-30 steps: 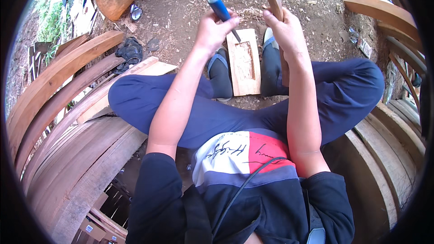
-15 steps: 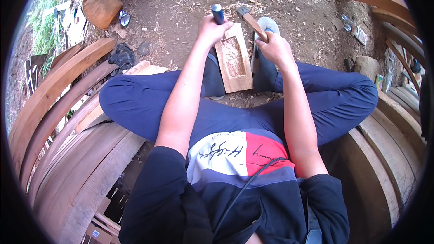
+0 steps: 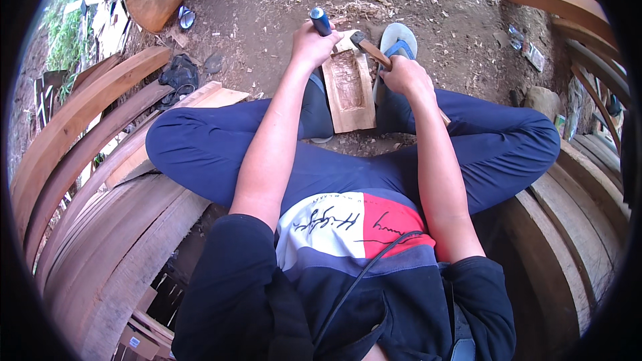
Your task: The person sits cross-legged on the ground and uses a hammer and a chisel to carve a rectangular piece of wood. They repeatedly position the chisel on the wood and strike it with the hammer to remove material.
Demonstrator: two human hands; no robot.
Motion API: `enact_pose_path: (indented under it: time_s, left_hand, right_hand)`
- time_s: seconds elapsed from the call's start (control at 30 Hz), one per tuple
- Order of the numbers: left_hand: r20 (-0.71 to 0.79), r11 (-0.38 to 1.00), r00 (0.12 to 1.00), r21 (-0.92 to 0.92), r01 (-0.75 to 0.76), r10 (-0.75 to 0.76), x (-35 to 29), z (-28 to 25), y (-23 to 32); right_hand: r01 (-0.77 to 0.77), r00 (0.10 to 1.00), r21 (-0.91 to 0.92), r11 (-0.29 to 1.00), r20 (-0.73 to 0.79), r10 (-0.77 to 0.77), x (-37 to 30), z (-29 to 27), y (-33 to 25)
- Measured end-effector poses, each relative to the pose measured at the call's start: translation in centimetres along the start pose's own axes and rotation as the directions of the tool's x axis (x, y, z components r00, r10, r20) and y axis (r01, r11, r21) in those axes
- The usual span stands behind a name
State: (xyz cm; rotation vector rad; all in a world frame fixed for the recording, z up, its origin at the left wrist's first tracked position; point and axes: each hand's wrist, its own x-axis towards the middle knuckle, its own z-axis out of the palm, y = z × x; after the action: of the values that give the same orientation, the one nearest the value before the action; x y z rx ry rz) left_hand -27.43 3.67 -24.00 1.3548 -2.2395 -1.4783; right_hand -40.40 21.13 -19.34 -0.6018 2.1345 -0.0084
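Between my feet lies a wooden block [image 3: 350, 93] with a rough rectangular hollow carved into it. My left hand [image 3: 313, 45] is wrapped round the blue handle of a chisel [image 3: 320, 21] at the block's far left corner. The chisel's blade is hidden. My right hand [image 3: 405, 75] grips the wooden handle of a hammer [image 3: 374, 51], whose dark head sits over the far right part of the block, to the right of the chisel. Whether the head touches the wood I cannot tell.
Wood chips [image 3: 364, 8] litter the dirt floor beyond the block. Curved wooden pieces [image 3: 87, 124] stand at my left, and more curved boards [image 3: 558, 1] at the right. A log stump [image 3: 154, 1] stands far left. My sandalled foot [image 3: 399, 39] flanks the block.
My right hand has brought the hammer nearer to me, its head moving from beyond the block to over its far end. The block has shifted slightly. My left hand has barely moved.
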Motion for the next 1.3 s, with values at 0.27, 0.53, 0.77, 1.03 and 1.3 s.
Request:
enact_pose_path:
  time_s: [0.27,0.53,0.77,1.03,1.3]
  left_hand:
    - [0.002,0.996,0.999,-0.080,0.045,-0.045,0.6,0.0,-1.0]
    - [0.055,0.998,0.998,-0.054,0.022,-0.019,0.2,0.1,0.4]
    - [0.093,0.992,0.995,-0.123,-0.024,0.035,0.7,-0.1,-0.7]
    - [0.090,0.998,0.995,-0.049,-0.036,0.041,0.1,-0.4,0.4]
    - [0.091,0.999,0.996,-0.054,0.005,0.000,0.1,-0.4,0.1]
  right_hand:
    - [0.002,1.000,-0.052,0.999,-0.002,-0.002,0.0,0.1,0.2]
    - [-0.016,1.000,-0.049,0.999,0.000,0.016,0.2,0.0,0.7]
    - [0.000,1.000,-0.047,0.999,-0.001,0.000,0.4,0.0,0.6]
    - [-0.029,1.000,-0.075,0.997,0.010,0.029,0.4,0.0,0.8]
    - [-0.016,1.000,-0.077,0.997,-0.003,0.016,0.2,-0.1,0.5]
